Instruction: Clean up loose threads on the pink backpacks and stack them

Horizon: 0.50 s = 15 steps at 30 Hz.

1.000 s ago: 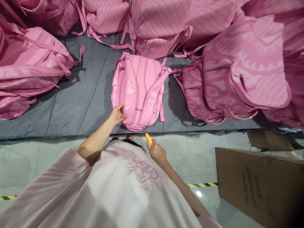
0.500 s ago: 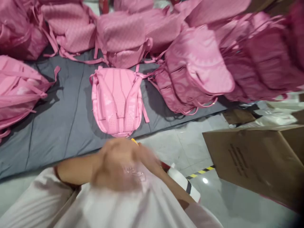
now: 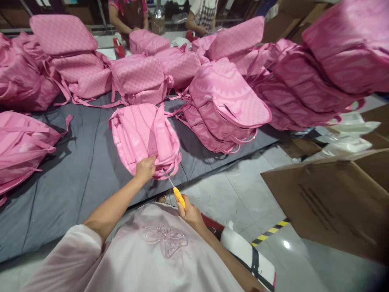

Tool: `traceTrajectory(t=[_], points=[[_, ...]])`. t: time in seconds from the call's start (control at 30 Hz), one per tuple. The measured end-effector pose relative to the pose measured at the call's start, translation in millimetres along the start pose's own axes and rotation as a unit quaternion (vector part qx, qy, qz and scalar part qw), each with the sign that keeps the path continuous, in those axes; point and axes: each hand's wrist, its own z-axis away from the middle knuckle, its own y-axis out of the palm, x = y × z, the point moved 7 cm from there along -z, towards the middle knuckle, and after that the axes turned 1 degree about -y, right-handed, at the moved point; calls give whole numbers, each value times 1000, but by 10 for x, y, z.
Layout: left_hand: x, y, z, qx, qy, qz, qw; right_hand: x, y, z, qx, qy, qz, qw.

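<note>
A pink backpack (image 3: 141,132) lies with its straps up at the edge of the grey cloth-covered table (image 3: 82,152). My left hand (image 3: 145,169) is closed on the backpack's near end, its fingers partly hidden against the fabric. In my right hand (image 3: 191,211) is a yellow-handled tool (image 3: 179,197) with a thin metal shaft; its exact kind is hard to make out. The shaft points away from me, and its tip meets the backpack's near edge beside a pink loop. Whether the tip touches the fabric I cannot tell.
Several pink backpacks (image 3: 225,105) stand around the far side and right. Another backpack (image 3: 22,150) lies at left. An open cardboard box (image 3: 322,202) stands on the floor at right. Across the table, two people (image 3: 129,16) stand near a red tape dispenser (image 3: 118,48).
My hands, blurred together close to my body before, have parted and reached the backpack. Its near end is tilted up and turned slightly. The view has risen, showing people across the table.
</note>
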Motion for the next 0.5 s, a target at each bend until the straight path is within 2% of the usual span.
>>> traceTrajectory(t=[0.03, 0.1, 0.17, 0.2, 0.23, 0.27, 0.37, 0.43, 0.5], points=[[-89, -184, -80, -70, -34, 81, 994, 42, -54, 23, -23, -22, -14, 999], [-171, -474, -88, -211, -95, 224, 947, 132, -149, 67, -73, -80, -53, 993], [-126, -544, 84, -303, -145, 330, 882, 184, -177, 109, -93, -145, -86, 981], [-63, -487, 213, -321, -173, 367, 856, 187, -155, 124, -83, -176, -101, 976], [6, -378, 348, -311, -199, 390, 844, 168, -118, 132, -64, -203, -116, 970], [71, -241, 488, -280, -220, 402, 844, 122, -74, 129, -43, -219, -130, 966], [179, 123, 943, -120, -236, 379, 887, -145, 59, 30, 23, -189, -132, 973], [188, 161, 1234, -41, -220, 352, 909, -340, 116, -71, 60, -134, -101, 984], [187, -16, 1382, -16, -172, 263, 949, -445, 143, -142, 92, -104, -69, 988]])
